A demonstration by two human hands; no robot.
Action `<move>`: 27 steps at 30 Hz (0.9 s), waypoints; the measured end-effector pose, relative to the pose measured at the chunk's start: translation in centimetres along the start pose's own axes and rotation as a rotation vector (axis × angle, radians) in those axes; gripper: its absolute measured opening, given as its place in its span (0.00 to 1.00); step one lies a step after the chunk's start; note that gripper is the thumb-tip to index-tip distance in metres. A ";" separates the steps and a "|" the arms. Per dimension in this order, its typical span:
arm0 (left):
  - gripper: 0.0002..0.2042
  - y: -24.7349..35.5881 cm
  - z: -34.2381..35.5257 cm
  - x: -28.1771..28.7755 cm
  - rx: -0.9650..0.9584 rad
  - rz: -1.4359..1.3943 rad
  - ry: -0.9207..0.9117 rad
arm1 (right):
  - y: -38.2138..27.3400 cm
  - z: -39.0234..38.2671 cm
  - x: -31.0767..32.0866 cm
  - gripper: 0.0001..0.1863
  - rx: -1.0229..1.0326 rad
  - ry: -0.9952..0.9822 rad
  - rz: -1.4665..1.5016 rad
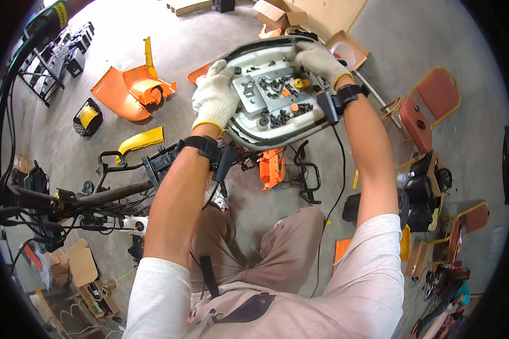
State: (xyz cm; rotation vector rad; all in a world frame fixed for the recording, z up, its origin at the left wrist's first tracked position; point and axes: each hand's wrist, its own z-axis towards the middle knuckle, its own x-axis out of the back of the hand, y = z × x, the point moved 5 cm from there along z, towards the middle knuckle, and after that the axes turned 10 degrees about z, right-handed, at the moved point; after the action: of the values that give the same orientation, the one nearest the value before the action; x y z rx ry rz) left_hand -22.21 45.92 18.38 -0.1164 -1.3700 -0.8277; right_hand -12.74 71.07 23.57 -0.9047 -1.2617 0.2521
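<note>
My left hand (215, 96), in a white knitted glove, grips the left side of a white padded tray-like panel (249, 123) with a dark rim. My right hand (316, 61), gloved the same way, has its fingers curled on the far right edge of the same panel. On the panel lie a metal plate (246, 93), several small dark screws and fittings (279, 118), orange round pieces (293, 107) and a yellow piece (301, 83). Both wrists carry black straps with small devices. My fingertips are partly hidden on the panel.
A dark tubular vehicle frame (113, 193) with cables runs along the left. Orange body panels (112, 96), a yellow strip (141, 141), an orange part (270, 169) and a black bracket (311, 186) lie on the floor. Red-seated chairs (430, 99) and black items (421, 186) stand right. Cardboard boxes (274, 14) lie beyond.
</note>
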 end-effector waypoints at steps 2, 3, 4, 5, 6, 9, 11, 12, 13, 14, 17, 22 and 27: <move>0.20 -0.1 0.1 -0.2 -0.005 0.004 -0.015 | 1.1 -1.6 3.0 0.20 -0.006 0.235 0.028; 0.20 -0.1 0.1 -0.2 -0.015 0.004 -0.008 | 1.6 -2.4 4.1 0.20 -0.009 0.315 0.036; 0.20 -0.1 0.2 -0.2 -0.018 -0.006 -0.004 | 1.9 -3.0 5.2 0.20 0.003 0.374 0.045; 0.20 -0.1 0.2 -0.2 -0.036 -0.001 -0.002 | 2.4 -3.7 6.1 0.20 -0.051 0.464 0.048; 0.20 -0.1 0.2 -0.2 -0.025 -0.007 -0.001 | 2.5 -4.5 6.0 0.20 0.010 0.444 0.048; 0.20 0.0 0.2 -0.1 -0.021 -0.018 0.002 | 3.0 -7.4 6.2 0.28 -0.116 0.507 -0.439; 0.20 0.0 0.1 0.0 -0.018 -0.025 -0.006 | 3.5 -8.2 5.4 0.35 -0.254 0.405 -0.507; 0.20 0.1 0.0 0.0 -0.027 -0.020 0.003 | 3.4 -8.4 4.9 0.37 -0.250 0.407 -0.547; 0.20 0.1 0.0 0.1 -0.026 -0.026 0.013 | 3.4 -8.3 4.7 0.37 -0.264 0.409 -0.546; 0.20 0.0 -0.1 0.1 -0.019 -0.038 0.010 | 3.4 -8.2 4.3 0.37 -0.272 0.378 -0.581; 0.20 0.0 -0.1 0.1 -0.028 -0.030 0.013 | 3.3 -7.4 3.9 0.37 -0.292 0.361 -0.629; 0.20 0.1 0.0 0.2 -0.029 -0.030 0.018 | 3.1 -6.5 3.7 0.34 -0.391 0.328 -0.738; 0.20 0.0 -0.1 0.2 -0.021 -0.065 0.003 | 2.8 -5.4 3.8 0.32 -0.298 0.229 -0.818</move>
State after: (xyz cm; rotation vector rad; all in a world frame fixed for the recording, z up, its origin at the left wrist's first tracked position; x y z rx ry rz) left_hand -22.14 45.78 18.50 -0.0876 -1.3680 -0.8962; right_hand -5.79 72.83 24.18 -0.5748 -1.3677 -0.6809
